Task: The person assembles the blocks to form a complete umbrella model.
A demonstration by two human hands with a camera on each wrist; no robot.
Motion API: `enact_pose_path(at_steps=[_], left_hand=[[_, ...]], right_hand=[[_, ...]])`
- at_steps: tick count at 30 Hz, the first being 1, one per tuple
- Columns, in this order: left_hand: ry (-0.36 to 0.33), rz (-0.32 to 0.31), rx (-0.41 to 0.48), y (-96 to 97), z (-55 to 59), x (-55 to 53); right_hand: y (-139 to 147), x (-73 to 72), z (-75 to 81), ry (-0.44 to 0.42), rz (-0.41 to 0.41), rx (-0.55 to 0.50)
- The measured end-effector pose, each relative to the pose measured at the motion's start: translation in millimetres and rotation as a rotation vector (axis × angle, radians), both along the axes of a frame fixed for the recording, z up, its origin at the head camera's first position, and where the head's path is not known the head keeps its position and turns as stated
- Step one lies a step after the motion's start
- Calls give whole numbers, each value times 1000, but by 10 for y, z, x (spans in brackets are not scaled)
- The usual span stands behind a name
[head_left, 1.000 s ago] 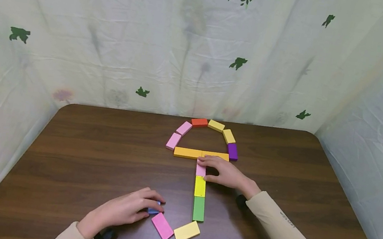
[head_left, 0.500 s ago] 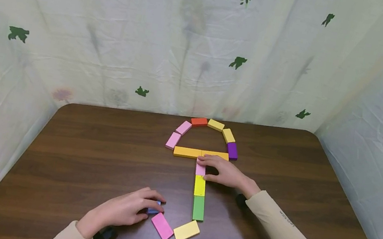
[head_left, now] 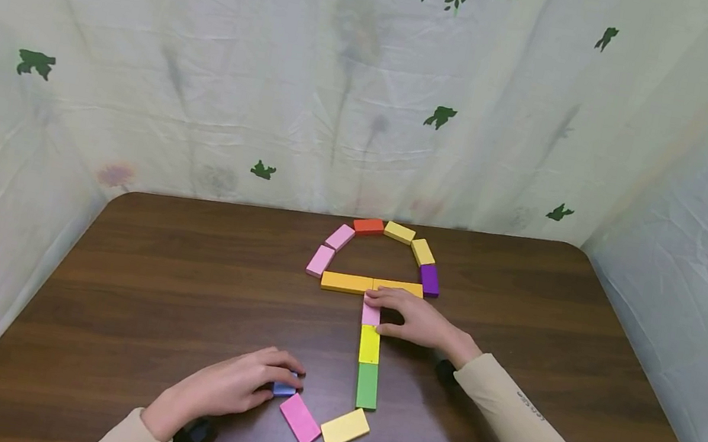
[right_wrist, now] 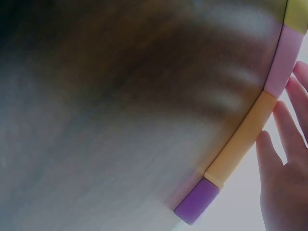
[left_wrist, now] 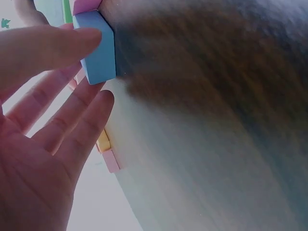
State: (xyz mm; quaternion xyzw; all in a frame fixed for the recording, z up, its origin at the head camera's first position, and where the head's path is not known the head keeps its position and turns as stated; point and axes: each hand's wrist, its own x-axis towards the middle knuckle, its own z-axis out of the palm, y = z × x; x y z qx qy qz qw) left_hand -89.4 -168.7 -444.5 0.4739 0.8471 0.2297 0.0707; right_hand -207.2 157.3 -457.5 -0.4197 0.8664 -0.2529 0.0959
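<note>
My left hand (head_left: 234, 381) holds a small blue block (head_left: 283, 390) at the near left. In the left wrist view its thumb lies across the block (left_wrist: 100, 55), with fingers on the far side. A bright pink block (head_left: 300, 420) sits at the blue one's near corner, then a pale yellow block (head_left: 345, 429). Farther off, my right hand (head_left: 418, 320) rests over a light pink block (head_left: 371, 312), fingertips at its far end and thumb by its near end. In the right wrist view, straight fingers (right_wrist: 286, 127) show beside the light pink and orange blocks.
Below the light pink block run a yellow block (head_left: 370, 345) and a green block (head_left: 367, 386). Two orange blocks (head_left: 347, 283) form a crossbar. An arch of blocks, with a red one (head_left: 368, 227) and a purple one (head_left: 429, 281), stands near the brown table's (head_left: 178, 278) back edge.
Both hands stay almost in place. Slightly more of the blue block shows under the left fingers.
</note>
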Motion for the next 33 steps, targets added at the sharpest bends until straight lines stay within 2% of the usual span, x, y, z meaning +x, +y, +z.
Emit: enact_pose_path(at_steps=[5,14,23,29,31,33], left_hand=[[0,-7,-1,-3,7,-3],[-61,4,-23,-16,46,-13],[-8,-13,-8,-11,38,-1],[-59,28,-22,-35,71,-8],[-57,52,-11,-55,91,-26],[-26,73,14,-78,113,-57]], right_hand=[[6,5,-1,-7,-4,-6],[4,-4,-23,-9,-8,1],[4,-3,-16,-6,-7,4],[-1,-2,2,-8,-10,6],[-4,-4,0,-5,-8,5],[-4,-8,-1,-1,-6,5]])
